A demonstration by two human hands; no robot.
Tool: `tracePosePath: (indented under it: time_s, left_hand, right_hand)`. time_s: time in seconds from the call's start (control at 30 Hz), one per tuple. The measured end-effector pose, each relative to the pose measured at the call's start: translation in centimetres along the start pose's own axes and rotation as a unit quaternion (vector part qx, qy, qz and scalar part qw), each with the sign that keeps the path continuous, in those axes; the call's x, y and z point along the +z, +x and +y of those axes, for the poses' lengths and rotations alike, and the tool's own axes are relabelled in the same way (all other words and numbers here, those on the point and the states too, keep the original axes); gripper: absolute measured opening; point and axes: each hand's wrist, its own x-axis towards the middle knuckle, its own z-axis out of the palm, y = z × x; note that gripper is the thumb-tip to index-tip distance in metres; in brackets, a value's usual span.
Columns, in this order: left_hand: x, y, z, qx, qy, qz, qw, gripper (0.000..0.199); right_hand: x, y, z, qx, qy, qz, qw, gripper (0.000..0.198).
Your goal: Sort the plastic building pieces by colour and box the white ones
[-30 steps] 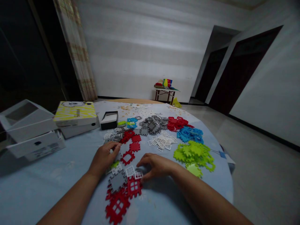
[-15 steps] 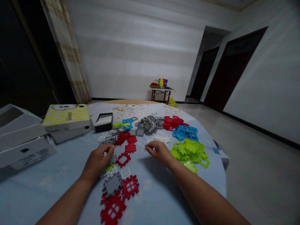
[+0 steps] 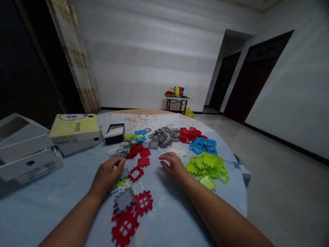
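Right hand moved forward, white pieces just beyond

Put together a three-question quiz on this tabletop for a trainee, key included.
1. Order from nearest the viewer to farthest: red pile, lime-green pile, blue pile.
2. True or false: the right hand is clenched in a tight fist.
3. Fill in: the open black box stands to the ___ of the large grey pile.

Key: 1. lime-green, blue, red; 2. false; 3. left.
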Motion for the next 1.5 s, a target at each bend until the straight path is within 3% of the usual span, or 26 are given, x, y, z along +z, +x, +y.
tracePosePath:
  time_s: [0.23, 0.4, 0.53, 0.63, 0.77, 1.0, 1.1, 1.23, 1.5]
  left_hand:
    - [-0.1, -0.2, 0.2, -0.001, 0.004, -0.001, 1.000, 0.038]
    - [-0.1, -0.1, 0.4, 0.001, 0.004, -0.005, 1.000, 0.036]
    - [-0.1, -0.1, 0.5, -0.002, -0.001, -0.003, 1.000, 0.035]
    - [-0.2, -0.2, 0.5, -0.006, 0.001, -0.003, 1.000, 0.036]
    - [-0.5, -0.1, 0.3, -0.013, 0.007, 0.004, 1.000, 0.038]
    - [-1.0, 0.0, -0.5, -0.019, 0.016, 0.012, 1.000, 0.042]
    - [-1.3, 0.0, -0.8, -0.030, 0.017, 0.016, 0.999, 0.041]
    - [-1.8, 0.1, -0.9, -0.029, 0.021, -0.008, 0.999, 0.042]
    - [-2.6, 0.5, -0.5, -0.042, 0.043, -0.161, 0.985, 0.060]
  right_hand:
    - [2.5, -0.9, -4.3, -0.035, 0.028, -0.172, 0.984, 0.020]
    - [3.3, -0.6, -5.2, -0.060, 0.009, -0.227, 0.972, 0.022]
    - [3.3, -0.3, -5.5, -0.042, 0.000, -0.244, 0.969, 0.024]
    - [3.3, -0.2, -5.5, 0.004, 0.039, -0.233, 0.972, 0.024]
    - [2.5, 0.0, -4.1, 0.092, 0.130, -0.186, 0.970, 0.006]
    - [-1.0, 1.1, 1.8, 0.139, 0.087, 0.082, 0.983, 0.016]
    - [-1.6, 1.0, 3.4, 0.127, 0.033, 0.162, 0.978, 0.026]
    - [-1.2, 0.6, 3.4, 0.087, 0.000, 0.147, 0.985, 0.027]
    - [0.6, 0.1, 1.1, 0.008, 0.006, 0.026, 1.000, 0.020]
